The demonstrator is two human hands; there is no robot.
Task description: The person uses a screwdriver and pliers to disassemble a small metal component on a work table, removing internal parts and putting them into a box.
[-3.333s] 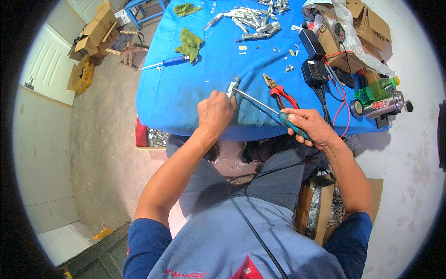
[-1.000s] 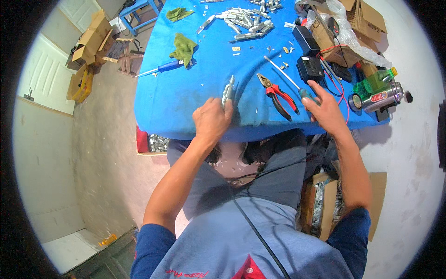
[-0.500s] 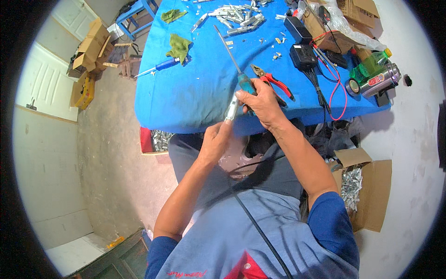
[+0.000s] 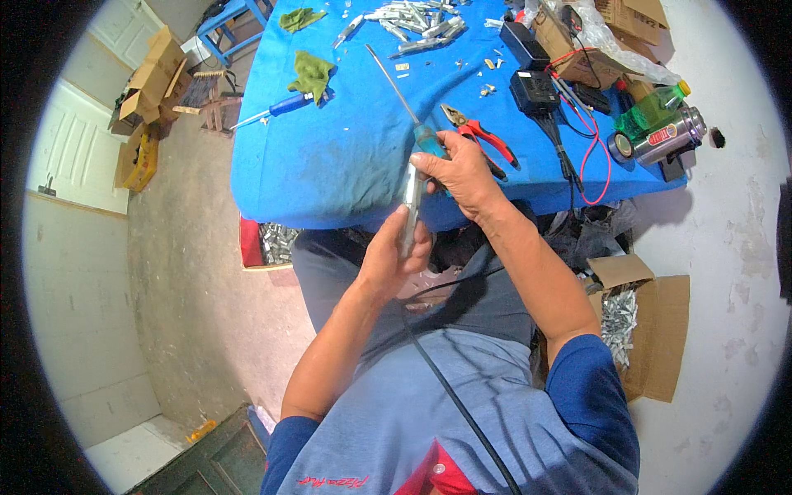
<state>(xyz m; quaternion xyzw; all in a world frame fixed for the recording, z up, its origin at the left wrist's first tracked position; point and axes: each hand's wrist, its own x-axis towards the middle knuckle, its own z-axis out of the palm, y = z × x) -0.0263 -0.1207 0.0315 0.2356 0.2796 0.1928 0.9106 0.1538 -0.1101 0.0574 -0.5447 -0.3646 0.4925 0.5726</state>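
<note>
My left hand (image 4: 394,252) is closed around a slim white and silver device (image 4: 410,206), held upright just off the table's near edge. Its exact kind I cannot make out. In my right hand (image 4: 460,172) is a screwdriver (image 4: 428,142) with a teal see-through handle, its long shaft slanting up and left over the cloth. The right thumb also touches the device's upper end. Pliers (image 4: 477,136) with red and black handles lie just beyond the right hand. At the table's far side is a pile of similar slim silver pieces (image 4: 417,23).
A blue screwdriver (image 4: 289,105) and green rags (image 4: 312,76) lie left on the blue-covered table (image 4: 285,181). Right are black adapters (image 4: 535,91) with cables, a green bottle (image 4: 656,111) and a steel flask (image 4: 672,136). Boxes of small metal parts (image 4: 619,326) stand below both sides.
My left hand has shifted its grip, and more of the device now shows above its fingers. The screwdriver stays in my right hand. The whole view has shifted slightly.
</note>
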